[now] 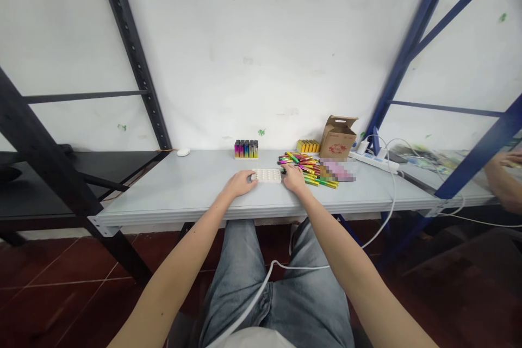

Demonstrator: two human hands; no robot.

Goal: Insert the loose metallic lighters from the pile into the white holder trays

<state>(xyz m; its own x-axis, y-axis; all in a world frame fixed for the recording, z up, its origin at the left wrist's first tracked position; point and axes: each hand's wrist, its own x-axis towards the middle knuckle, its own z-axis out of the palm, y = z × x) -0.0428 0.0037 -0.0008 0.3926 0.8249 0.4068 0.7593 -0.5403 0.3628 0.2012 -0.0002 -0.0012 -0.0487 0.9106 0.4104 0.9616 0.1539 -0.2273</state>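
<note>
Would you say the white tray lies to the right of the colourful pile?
No, the left hand touches the tray, which lies left of the pile.

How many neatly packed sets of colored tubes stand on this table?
2: a multicolored set behind the white tray and slightly left; a yellow set behind the loose pile, just left of the cardboard box. Others could be hidden behind the box.

We're in faded grey-blue denim jeans w/ paler worn thighs & a stitched centre seam; plain whitish fabric top at btm edge. Our forearms are bare. Thin, smooth white cable crosses our lap.
</note>
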